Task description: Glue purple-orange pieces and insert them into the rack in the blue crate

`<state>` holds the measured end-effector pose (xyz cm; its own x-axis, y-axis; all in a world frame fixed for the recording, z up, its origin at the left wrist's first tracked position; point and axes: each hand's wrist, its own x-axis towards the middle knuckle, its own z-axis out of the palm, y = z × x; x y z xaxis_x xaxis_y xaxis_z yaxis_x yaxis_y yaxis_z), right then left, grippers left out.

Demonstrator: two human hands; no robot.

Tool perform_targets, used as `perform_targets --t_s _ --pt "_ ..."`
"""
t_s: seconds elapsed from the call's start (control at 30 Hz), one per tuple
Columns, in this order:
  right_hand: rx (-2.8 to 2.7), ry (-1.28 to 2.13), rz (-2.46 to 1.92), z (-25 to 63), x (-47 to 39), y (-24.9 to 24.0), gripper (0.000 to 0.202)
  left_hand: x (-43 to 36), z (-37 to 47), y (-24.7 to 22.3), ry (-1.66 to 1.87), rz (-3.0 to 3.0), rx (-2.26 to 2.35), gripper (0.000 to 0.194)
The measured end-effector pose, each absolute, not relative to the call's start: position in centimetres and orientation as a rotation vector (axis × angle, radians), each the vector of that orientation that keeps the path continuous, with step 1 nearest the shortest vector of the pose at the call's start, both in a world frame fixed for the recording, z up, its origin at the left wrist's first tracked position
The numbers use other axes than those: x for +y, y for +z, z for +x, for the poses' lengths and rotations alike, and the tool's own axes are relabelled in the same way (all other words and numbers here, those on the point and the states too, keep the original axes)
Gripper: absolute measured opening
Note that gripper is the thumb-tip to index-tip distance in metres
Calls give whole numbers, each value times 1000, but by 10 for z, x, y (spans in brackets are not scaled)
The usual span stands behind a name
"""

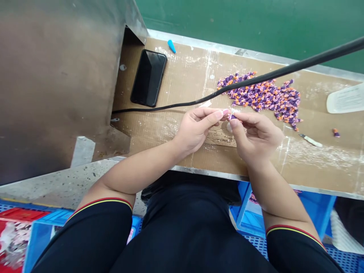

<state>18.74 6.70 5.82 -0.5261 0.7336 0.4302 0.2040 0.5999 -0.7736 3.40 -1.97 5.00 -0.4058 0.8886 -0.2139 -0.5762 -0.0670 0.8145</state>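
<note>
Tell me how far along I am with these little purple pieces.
Probably well along: the heap of purple, orange and pink pieces looks done, though I can't confirm each one. One small purple piece is in hand, pinched by your right hand, with your left hand at it. What's left is unclear: a lone piece sits apart, and the blue bin below holds partly hidden bits.

We can read no text, brand or number; the print (347, 99) on the white container (332, 103) near the far edge of the worktop (187, 83) is illegible.
</note>
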Motion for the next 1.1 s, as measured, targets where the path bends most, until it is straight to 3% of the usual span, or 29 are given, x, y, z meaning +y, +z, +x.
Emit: perform_targets --t_s 0.4,0.57,0.97,1.1 --pt "-1985 795 -617 183 65 62 10 -20 38 50 1736 514 1119 47" --pt "-2019 711 -643 185 66 61 10 -23 39 56 1807 656 1166 38" --pt "-2102 506 -679 188 65 62 19 -28 42 59 1810 776 1291 40" --pt "-2069 484 -641 187 62 63 16 -30 44 58 1852 854 1334 32"
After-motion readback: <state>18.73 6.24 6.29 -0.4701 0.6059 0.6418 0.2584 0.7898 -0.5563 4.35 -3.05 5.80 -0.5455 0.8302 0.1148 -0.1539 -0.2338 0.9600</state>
